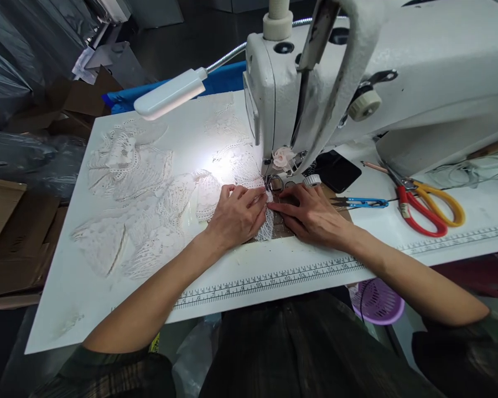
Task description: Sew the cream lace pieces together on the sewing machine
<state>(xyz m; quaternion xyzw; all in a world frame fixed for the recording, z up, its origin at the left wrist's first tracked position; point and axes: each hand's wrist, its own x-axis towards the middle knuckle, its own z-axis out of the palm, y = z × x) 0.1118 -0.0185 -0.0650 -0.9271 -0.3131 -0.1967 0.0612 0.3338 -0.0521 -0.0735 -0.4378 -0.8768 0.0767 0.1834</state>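
Note:
White lace fabric (266,228) runs under the needle area of a white sewing machine (262,94). On its left side, my left hand (238,214) has its fingers bent and pressed together on the lace, close to the presser foot. From the right, my right hand (311,215) pinches the lace's edge with thumb and index finger; the exact fingertip contact is partly hidden. A pale fabric flower (283,158) sits on the machine head above the needle. More white lace (149,166) lies gathered and crumpled across the table to the left.
Right of my hands lie blue thread snips (365,203), red-and-yellow-handled scissors (425,210) and a black phone (336,170). A lamp (172,94) lights the lace. A printed ruler (274,283) follows the table's front edge. Below is a purple basket (379,301); cardboard boxes (20,237) stand left.

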